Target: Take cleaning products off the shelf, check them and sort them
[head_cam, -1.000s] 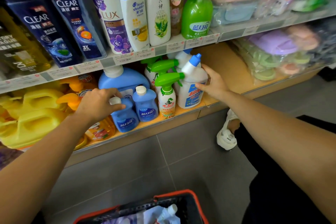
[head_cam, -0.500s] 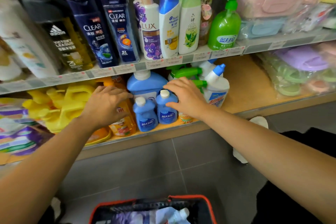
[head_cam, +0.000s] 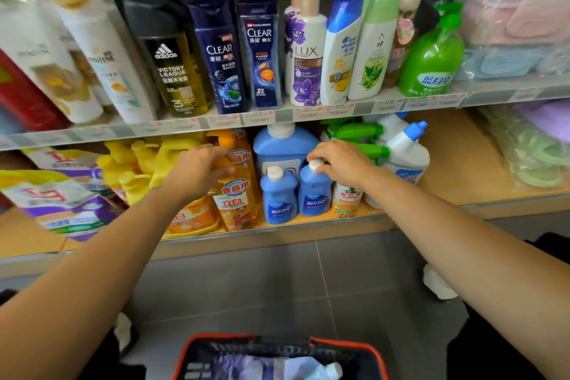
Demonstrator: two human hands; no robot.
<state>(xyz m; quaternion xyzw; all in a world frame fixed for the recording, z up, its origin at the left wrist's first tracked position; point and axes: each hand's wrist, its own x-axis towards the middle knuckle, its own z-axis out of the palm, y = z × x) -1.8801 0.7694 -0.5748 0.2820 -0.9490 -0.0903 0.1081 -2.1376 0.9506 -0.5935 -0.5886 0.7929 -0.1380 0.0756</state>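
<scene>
While my left hand (head_cam: 200, 173) curls round the orange bottle (head_cam: 236, 194) at ten o'clock, my right hand (head_cam: 340, 163) pinches the blue bottle (head_cam: 314, 194) cap at one. Lift both straight up, clear of neighbours, toward the basket (head_cam: 348, 345) at six.

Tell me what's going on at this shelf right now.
A person is crouched at a store shelf, both hands on the lower shelf. The right hand grips the white cap of a small blue bottle, which stands beside its twin. The left hand is on the neck of an orange dish soap bottle. Both bottles are still on the shelf. A red-rimmed basket on the floor below already holds some products.
</scene>
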